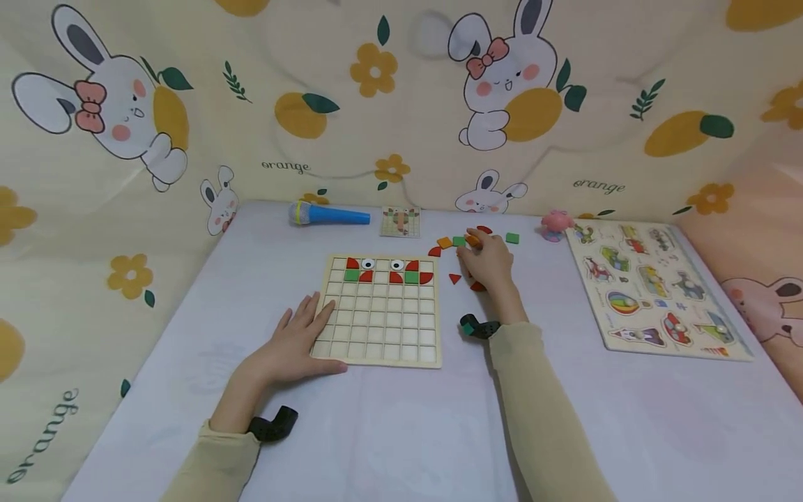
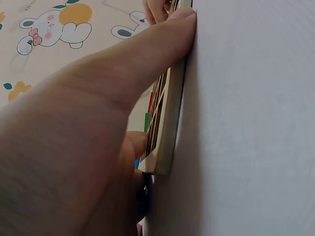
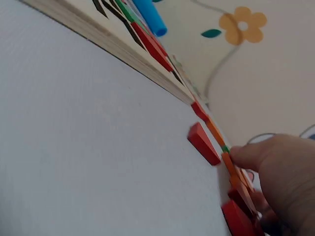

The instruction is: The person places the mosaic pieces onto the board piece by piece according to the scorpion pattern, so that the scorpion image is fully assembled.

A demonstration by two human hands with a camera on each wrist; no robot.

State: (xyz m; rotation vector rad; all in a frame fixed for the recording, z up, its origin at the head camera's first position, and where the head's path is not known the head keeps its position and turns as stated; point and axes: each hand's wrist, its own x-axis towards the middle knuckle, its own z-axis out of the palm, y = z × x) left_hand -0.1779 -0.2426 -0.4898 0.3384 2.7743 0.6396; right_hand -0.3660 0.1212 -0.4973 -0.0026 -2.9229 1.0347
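Observation:
A wooden grid board (image 1: 383, 314) lies on the table, with red and green pieces and two round eye pieces (image 1: 397, 265) in its upper rows. My left hand (image 1: 291, 345) rests spread at the board's left side, fingers over its edge and thumb (image 2: 162, 39) along the near edge. To the right of the board, my right hand (image 1: 491, 263) reaches into loose coloured pieces and pinches an orange tile (image 1: 473, 240) between thumb and fingers. Around it lie a green tile (image 1: 459, 241), another orange tile (image 1: 444, 242) and a red triangle (image 1: 454, 279). Some fingertips are hidden.
Behind the board are a blue toy microphone (image 1: 332, 215) and a small pattern card (image 1: 400, 222). At the right lies a picture puzzle board (image 1: 659, 289), with a pink toy (image 1: 556, 224) by its corner. A separate green tile (image 1: 512, 238) is beyond my right hand.

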